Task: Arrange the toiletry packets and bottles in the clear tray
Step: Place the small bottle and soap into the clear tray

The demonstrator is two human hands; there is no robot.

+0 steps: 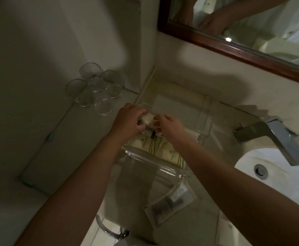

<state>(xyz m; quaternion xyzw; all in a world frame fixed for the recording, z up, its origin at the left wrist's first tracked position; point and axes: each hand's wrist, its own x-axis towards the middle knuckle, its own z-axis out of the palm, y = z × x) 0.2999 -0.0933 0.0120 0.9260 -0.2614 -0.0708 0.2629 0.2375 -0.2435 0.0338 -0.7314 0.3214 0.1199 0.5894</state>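
Note:
A clear tray (205, 110) stands on the bathroom counter against the back wall. Cream toiletry packets (164, 150) with thin green lines lie flat in its near part. Both hands meet over the tray's left side. My left hand (129, 121) is closed around a small pale bottle (147, 118), and a dark cap (153, 134) shows just below it. My right hand (171, 126) pinches the same cluster of small items from the right. What my fingers cover is hidden.
Several upturned drinking glasses (95, 87) stand in the left corner. A chrome faucet (276, 137) and white basin (278, 173) lie to the right. A clear packet with a dark comb (170, 203) rests on the counter in front. A framed mirror (233, 43) hangs above.

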